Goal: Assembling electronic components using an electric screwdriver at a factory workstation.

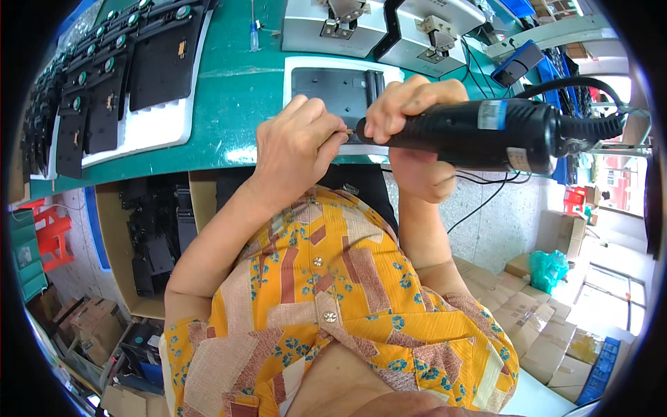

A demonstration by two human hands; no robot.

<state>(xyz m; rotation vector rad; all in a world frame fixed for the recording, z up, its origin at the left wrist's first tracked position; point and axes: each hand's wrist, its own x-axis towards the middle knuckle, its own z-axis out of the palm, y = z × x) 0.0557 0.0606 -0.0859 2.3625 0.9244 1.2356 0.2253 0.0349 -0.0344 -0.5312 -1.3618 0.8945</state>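
My right hand is wrapped around the front of a black electric screwdriver, which lies sideways with its tip pointing left. A thick black cord leaves its rear end at the right. My left hand is closed in a pinch at the screwdriver's tip, where a small brass-coloured piece shows between fingers and tool; whether it is a screw or the bit, I cannot make out. Just beyond both hands, a flat black plastic panel with a ridged bar along its right side lies on a white foam pad.
Rows of black panels rest on white foam trays at the left of the green table. A blue-handled screwdriver lies at the back. Two metal boxes stand beyond the pad. Cardboard boxes are at lower right.
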